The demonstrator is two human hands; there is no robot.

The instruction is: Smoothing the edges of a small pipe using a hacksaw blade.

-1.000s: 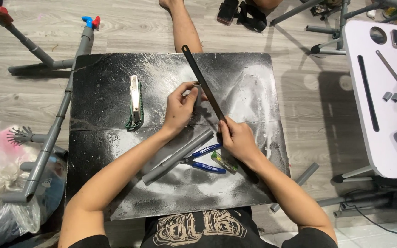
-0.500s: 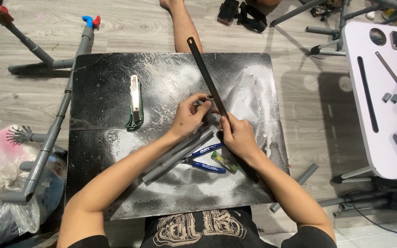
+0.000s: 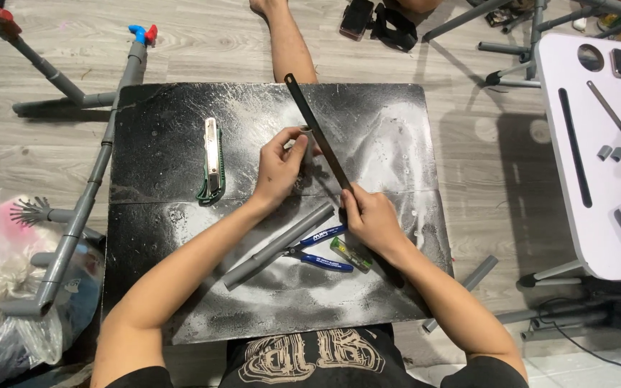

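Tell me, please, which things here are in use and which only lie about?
In use: left hand pinching a small grey piece; right hand holding the long dark blade.

Lying about: utility knife, grey pipe, blue-handled pliers, green lighter.

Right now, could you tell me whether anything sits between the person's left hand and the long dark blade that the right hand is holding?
Only a small grey piece, pinched in the left hand and pressed against the dark blade. The right hand grips the blade lower down. Nothing else shows between them.

Board's far right lies open — grey pipe [image 3: 279, 245] and pliers [image 3: 321, 250] crowd the near middle.
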